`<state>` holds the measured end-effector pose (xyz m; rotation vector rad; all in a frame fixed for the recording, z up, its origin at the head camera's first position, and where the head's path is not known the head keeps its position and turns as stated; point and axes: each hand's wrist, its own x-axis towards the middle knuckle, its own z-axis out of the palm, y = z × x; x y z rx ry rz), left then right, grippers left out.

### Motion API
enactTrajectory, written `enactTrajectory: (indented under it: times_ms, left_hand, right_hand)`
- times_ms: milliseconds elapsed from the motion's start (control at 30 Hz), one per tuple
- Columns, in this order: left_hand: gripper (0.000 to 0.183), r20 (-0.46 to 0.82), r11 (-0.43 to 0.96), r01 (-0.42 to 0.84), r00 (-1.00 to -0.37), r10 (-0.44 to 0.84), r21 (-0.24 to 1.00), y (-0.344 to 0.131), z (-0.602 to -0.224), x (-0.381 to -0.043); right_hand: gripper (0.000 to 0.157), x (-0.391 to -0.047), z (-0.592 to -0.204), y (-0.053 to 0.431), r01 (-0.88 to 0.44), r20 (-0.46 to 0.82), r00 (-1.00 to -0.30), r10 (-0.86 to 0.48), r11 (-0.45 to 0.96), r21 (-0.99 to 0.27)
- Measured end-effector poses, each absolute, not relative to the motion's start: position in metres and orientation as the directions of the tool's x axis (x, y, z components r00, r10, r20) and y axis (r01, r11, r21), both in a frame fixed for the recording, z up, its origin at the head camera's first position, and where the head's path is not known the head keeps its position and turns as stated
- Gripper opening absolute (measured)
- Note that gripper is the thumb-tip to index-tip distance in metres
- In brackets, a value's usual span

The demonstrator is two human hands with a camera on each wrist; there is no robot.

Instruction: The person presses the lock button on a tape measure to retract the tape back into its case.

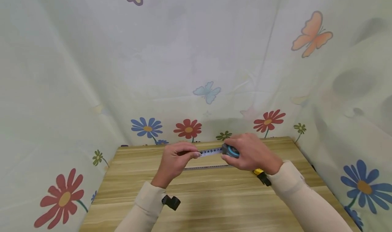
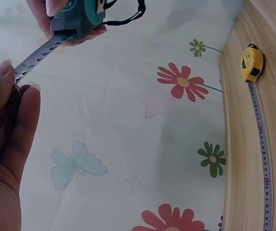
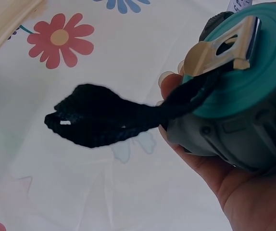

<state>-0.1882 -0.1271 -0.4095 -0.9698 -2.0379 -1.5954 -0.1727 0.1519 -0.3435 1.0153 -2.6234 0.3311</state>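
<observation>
My right hand point(image 1: 252, 152) grips a teal and dark grey tape measure point(image 1: 230, 151), raised above the table. A short length of its white blade point(image 1: 212, 151) is drawn out toward the left. Thumb and fingers of my left hand point(image 1: 175, 160) pinch the blade's free end, which they partly hide. In the right wrist view the case shows a metal belt clip point(image 3: 224, 48) and a black wrist strap point(image 3: 104, 115) hanging loose. A yellow tape measure point(image 2: 252, 62) lies on the table, its long blade point(image 2: 262, 139) stretched out along the wood; neither hand touches it.
The light wood-grain table point(image 1: 196, 198) meets pale fabric walls point(image 1: 171, 55) at its back and sides, printed with flowers and butterflies. A black wrist camera point(image 1: 171, 202) sits on the left sleeve. Another black wrist camera point(image 1: 264, 179) is at the right sleeve, partly overlapping the yellow case.
</observation>
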Motion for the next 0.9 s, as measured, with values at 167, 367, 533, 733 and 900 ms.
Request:
enactTrajectory:
  times_ms: [167, 367, 533, 733, 900]
  left_hand:
    - [0.006, 0.661, 0.107, 0.71, -0.692, 0.289, 0.696, -0.125, -0.41, -0.189]
    - [0.007, 0.658, 0.105, 0.703, -0.7, 0.276, 0.704, -0.123, -0.41, -0.189]
    - [0.007, 0.654, 0.108, 0.706, -0.695, 0.299, 0.7, -0.118, -0.409, -0.189]
    - [0.007, 0.671, 0.104, 0.722, -0.678, 0.301, 0.684, -0.116, -0.408, -0.188]
    - [0.007, 0.684, 0.107, 0.738, -0.662, 0.307, 0.666, -0.113, -0.406, -0.187]
  right_hand:
    - [0.031, -0.173, -0.344, 0.153, -0.695, 0.368, -0.693, -0.621, 0.71, -0.112]
    - [0.032, -0.173, -0.342, 0.152, -0.701, 0.378, -0.683, -0.625, 0.706, -0.101]
    - [0.035, -0.172, -0.343, 0.151, -0.701, 0.367, -0.686, -0.628, 0.705, -0.105]
    - [0.035, -0.17, -0.343, 0.149, -0.704, 0.376, -0.681, -0.628, 0.703, -0.102]
    - [0.036, -0.168, -0.342, 0.147, -0.713, 0.382, -0.672, -0.634, 0.694, -0.101]
